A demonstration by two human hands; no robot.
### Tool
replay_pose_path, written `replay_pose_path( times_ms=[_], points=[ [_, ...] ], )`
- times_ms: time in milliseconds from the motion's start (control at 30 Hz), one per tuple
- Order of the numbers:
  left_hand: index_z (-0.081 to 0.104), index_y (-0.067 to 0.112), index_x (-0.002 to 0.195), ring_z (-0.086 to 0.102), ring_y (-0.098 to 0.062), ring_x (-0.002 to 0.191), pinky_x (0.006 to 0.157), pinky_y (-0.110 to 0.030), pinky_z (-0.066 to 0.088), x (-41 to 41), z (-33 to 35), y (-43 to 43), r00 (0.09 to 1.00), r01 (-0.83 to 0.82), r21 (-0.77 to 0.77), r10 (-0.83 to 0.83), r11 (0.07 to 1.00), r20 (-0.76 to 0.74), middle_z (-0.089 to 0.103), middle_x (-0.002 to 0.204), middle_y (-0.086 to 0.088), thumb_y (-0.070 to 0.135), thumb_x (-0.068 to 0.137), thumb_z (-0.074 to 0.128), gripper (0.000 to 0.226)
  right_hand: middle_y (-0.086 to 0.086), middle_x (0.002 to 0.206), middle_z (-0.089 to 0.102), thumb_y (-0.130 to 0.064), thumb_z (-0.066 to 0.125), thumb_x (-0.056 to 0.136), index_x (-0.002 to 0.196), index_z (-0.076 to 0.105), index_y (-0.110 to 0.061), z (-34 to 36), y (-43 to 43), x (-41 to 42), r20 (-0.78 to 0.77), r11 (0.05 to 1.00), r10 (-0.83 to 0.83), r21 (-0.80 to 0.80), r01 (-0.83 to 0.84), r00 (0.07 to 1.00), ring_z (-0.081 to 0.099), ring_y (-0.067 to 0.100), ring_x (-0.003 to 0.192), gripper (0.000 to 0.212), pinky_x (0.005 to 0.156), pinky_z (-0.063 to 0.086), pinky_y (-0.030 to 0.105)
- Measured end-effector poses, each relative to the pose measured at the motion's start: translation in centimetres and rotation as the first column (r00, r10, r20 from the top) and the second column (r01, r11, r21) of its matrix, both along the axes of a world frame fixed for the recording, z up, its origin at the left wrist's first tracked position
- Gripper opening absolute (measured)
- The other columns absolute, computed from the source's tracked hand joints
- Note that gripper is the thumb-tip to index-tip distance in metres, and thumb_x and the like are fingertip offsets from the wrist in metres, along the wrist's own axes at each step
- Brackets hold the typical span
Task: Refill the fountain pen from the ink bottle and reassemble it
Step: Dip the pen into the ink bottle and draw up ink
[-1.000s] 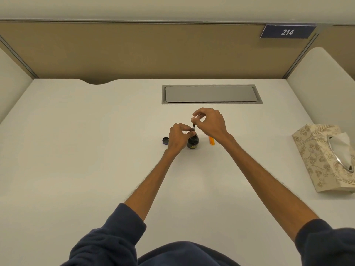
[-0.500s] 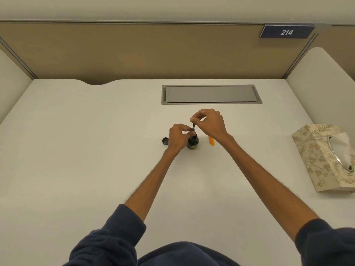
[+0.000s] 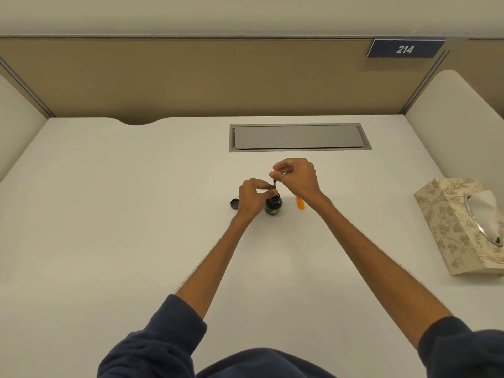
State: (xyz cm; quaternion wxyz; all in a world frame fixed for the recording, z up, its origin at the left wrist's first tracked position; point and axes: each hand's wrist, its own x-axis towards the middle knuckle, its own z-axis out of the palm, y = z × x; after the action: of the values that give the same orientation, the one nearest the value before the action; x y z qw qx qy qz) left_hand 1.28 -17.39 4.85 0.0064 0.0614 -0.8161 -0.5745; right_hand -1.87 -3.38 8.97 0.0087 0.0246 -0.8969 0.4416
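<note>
A small dark ink bottle (image 3: 273, 205) stood upright and uncapped on the white desk, a yellowish label low on its front. Its dark round cap (image 3: 234, 204) lay to the left, apart. A thin dark pen section (image 3: 274, 184) stood nearly vertical over the bottle's mouth. An orange pen barrel (image 3: 300, 203) lay flat just right of the bottle.

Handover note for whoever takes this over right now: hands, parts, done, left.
Left hand: fingertips at the neck of the open ink bottle, apparently steadying it.
Right hand: pinching the top of the thin pen converter section, held upright over the bottle mouth.
Bottle cap: off, on the desk left of the bottle.
Orange pen barrel: lying on the desk right of the bottle.
Done: bottle opened, pen taken apart.
Left: finish filling (ink level not visible), refit barrel, recap bottle.
</note>
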Motion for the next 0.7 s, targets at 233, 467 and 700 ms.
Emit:
replay_pose_path(
  times_ms=[233,467,700],
  points=[
    [0.078,0.004,0.091,0.062,-0.016,0.093,0.083,-0.025,0.042,0.07,0.08,-0.01,1.000,-0.006,-0.001,0.006,1.000,-0.011,0.074,0.098,-0.010,0.013,0.078,0.078,0.016,-0.004,0.087,0.077,-0.021,0.076,0.081,0.092,0.079,-0.016,-0.19,0.07,0.13,-0.007,0.999,0.009,-0.033,-0.010,1.000,0.072,0.006,0.079,0.012,0.082,0.059,0.028],
    [0.078,0.004,0.091,0.060,-0.015,0.095,0.082,-0.024,0.041,-0.13,-0.08,-0.05,1.000,-0.009,0.001,0.009,1.000,-0.011,0.073,0.098,-0.010,0.013,0.077,0.080,0.016,-0.010,0.078,0.074,-0.026,0.078,0.078,0.092,0.077,-0.018,-0.17,-0.03,0.17,-0.003,0.999,-0.030,-0.027,0.030,1.000,0.071,0.002,0.077,0.016,0.078,0.057,0.023],
    [0.078,0.005,0.092,0.062,-0.021,0.101,0.087,-0.027,0.043,-0.36,-0.55,-0.06,1.000,-0.017,-0.017,0.017,1.000,-0.002,0.071,0.101,-0.011,0.014,0.077,0.079,0.017,-0.005,0.085,0.077,-0.025,0.073,0.084,0.091,0.080,-0.017,-0.20,-0.33,0.24,-0.053,0.999,0.005,0.034,-0.003,0.999,0.071,0.006,0.074,0.012,0.080,0.060,0.035]
  ],
)
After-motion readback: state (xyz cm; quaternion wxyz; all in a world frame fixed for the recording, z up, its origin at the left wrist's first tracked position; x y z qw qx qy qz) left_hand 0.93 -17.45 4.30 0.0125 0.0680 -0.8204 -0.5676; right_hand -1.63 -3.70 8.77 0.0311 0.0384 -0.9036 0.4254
